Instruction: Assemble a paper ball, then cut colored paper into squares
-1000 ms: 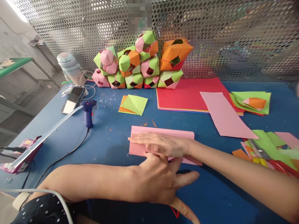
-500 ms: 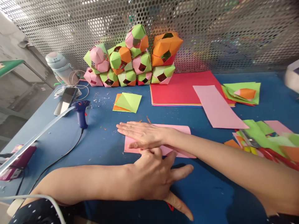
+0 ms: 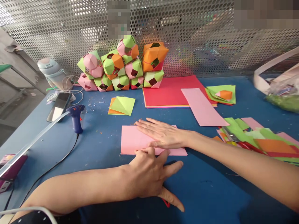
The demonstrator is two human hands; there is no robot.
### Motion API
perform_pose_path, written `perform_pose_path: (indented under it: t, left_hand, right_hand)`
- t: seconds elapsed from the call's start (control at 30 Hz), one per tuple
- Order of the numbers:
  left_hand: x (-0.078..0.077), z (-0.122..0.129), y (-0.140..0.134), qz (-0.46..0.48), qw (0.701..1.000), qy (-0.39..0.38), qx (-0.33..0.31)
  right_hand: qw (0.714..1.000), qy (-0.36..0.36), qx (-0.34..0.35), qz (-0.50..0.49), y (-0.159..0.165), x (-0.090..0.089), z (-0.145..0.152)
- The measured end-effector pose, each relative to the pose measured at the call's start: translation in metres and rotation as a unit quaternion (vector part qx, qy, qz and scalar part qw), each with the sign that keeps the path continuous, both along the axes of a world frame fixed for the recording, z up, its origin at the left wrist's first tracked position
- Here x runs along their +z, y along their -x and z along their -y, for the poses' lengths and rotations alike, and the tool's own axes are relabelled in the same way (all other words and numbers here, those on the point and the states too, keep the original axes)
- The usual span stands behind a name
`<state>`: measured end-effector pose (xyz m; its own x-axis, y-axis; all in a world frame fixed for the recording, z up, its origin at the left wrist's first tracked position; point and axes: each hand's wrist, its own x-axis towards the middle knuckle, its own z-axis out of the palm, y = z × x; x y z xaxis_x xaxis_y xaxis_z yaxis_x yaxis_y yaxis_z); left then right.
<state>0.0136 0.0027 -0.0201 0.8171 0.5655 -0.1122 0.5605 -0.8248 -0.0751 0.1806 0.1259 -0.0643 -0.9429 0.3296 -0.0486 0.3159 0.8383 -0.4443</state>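
Note:
A pink sheet of paper (image 3: pixel 130 137) lies on the blue table in front of me, apparently folded over, its left part uncovered. My right hand (image 3: pixel 163 133) rests flat on its right half, fingers stretched toward the upper left. Just below, my left hand (image 3: pixel 154 174) touches the near edge of the sheet with its bent fingertips, while the other fingers and the thumb spread out to the right. A small red object (image 3: pixel 166 203) shows partly under the left hand; its kind is hidden.
Behind stand stacked folded-paper balls (image 3: pixel 121 68) and red sheets (image 3: pixel 173 90) with a pink strip (image 3: pixel 203 107) across them. A glue gun (image 3: pixel 76 118) with its cord, a phone (image 3: pixel 59 105) and a bottle (image 3: pixel 52 73) are left. Paper scraps (image 3: pixel 257 137) and scissors (image 3: pixel 249 147) lie right.
My right hand has slid rightward along the pink paper, uncovering its left part. The sheet's curled far right edge now lies flatter. My left hand keeps its place at the near edge.

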Motion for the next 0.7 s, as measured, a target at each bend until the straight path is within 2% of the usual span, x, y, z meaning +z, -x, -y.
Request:
perform_pose_path:
  t: [0.5, 0.63, 0.7]
  left_hand:
    - [0.003, -0.001, -0.002, -0.005, 1.0, 0.017, 0.01]
    - [0.001, -0.001, -0.001, 0.002, 1.0, 0.022, 0.002]
    - [0.001, -0.001, 0.0, 0.007, 1.0, 0.022, -0.002]
  right_hand:
    - [0.986, -0.086, -0.124, 0.073, -0.095, -0.002, 0.008]
    - [0.979, -0.119, -0.158, 0.046, -0.09, 0.007, 0.01]
    - [0.985, -0.118, -0.123, 0.017, -0.07, 0.014, 0.013]
